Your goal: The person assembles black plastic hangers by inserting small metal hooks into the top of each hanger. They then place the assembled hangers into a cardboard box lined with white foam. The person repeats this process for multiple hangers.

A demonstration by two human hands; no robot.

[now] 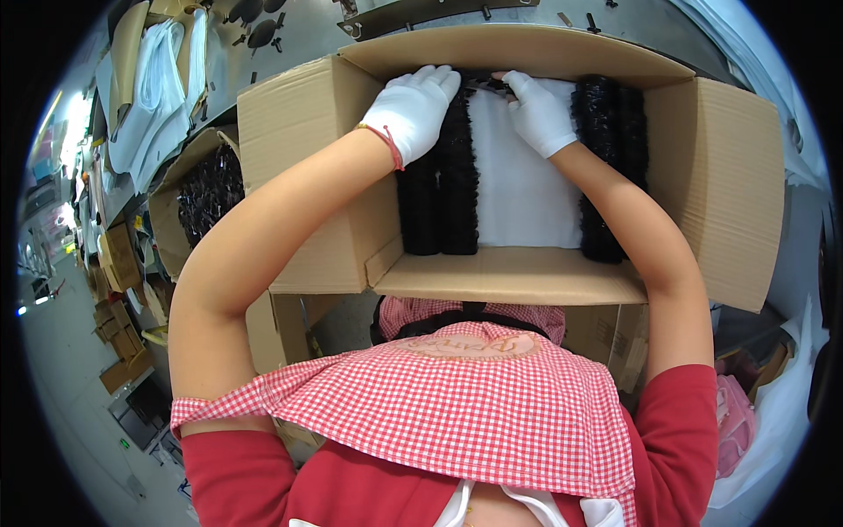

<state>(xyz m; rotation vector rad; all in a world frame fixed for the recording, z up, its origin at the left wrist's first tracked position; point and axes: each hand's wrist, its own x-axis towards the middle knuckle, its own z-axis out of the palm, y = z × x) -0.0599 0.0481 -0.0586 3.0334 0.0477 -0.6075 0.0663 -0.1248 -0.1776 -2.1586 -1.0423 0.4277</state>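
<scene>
A cardboard box (518, 279) lies before me with its flaps folded out. Rows of black parts with jagged edges stand in it: one group (439, 206) at the left, another (606, 211) at the right. Between them spreads a white sheet (527, 206). My left hand (411, 110), in a white glove, rests flat with fingers stretched over the far end of the left rows. In a matching glove, my right hand (537, 114) pinches a small black piece (493, 85) at the sheet's far edge. What kind of piece it is, I cannot make out.
Left of the box stands another carton with dark shiny parts (212, 193). White sheets (162, 97) hang at the upper left. Loose black parts (262, 33) lie on the grey table beyond the box, near a metal bar (439, 16). Plastic sheeting drapes at the right.
</scene>
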